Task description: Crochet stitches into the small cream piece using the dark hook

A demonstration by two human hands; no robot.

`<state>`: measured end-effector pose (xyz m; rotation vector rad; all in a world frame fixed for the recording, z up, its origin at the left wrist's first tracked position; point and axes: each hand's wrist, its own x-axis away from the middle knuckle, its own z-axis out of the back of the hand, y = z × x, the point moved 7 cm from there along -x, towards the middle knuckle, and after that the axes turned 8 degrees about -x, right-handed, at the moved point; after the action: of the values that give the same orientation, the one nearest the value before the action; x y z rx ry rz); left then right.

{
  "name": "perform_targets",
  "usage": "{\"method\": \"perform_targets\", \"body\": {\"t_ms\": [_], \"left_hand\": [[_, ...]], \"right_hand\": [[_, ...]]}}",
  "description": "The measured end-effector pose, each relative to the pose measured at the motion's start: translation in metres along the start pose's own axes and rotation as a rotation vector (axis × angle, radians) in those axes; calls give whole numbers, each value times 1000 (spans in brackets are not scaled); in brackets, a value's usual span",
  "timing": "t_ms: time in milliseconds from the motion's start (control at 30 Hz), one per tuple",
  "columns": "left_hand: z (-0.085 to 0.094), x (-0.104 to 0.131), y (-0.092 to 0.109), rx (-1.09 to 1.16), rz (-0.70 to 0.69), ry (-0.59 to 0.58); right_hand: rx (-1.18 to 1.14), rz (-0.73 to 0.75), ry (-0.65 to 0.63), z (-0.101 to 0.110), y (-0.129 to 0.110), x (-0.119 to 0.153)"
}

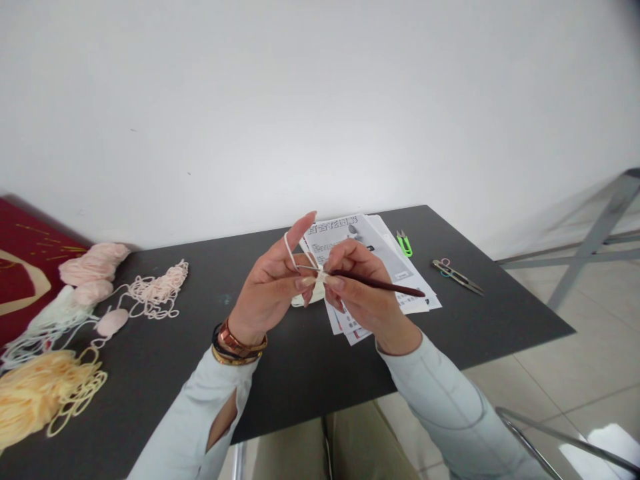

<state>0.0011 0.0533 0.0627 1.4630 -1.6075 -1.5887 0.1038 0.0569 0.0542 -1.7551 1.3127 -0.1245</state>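
Observation:
Between my hands is a small piece of white crochet work (320,275), partly hidden by the fingertips. My left hand (273,283) pinches its left side between thumb and finger, while a strand of white yarn (289,250) loops over the raised index finger. A crochet hook (395,287) with a dark brown handle lies in my right hand (363,287), closed around it near the work. The hook's thin metal end points left, into the stitches by my left fingers. Pale cream material (313,297) shows below the fingers; its shape is partly covered.
Printed sheets (385,260) lie on the dark table (300,373) behind my hands. Green thread snips (404,244) and metal snips (457,277) are to the right. Pink yarn (95,263), loose pink strands (160,290) and yellow yarn (40,393) lie left, beside a red bag (25,267).

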Motion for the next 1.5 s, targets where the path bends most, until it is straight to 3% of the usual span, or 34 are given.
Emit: {"method": "perform_targets", "body": {"t_ms": [200,533,1233,1500], "left_hand": [[-1,0,-1,45,16,-12],[-4,0,2,70,2,-44],[-5,2,0,56,26,-39],[-4,1,-6,-15,95,-32]], "right_hand": [[-32,-1,18,-3,0,0],[-63,3,-81,-7,-4,2],[-11,-2,-87,-3,0,3],[18,10,-66,-1,0,2]]}}
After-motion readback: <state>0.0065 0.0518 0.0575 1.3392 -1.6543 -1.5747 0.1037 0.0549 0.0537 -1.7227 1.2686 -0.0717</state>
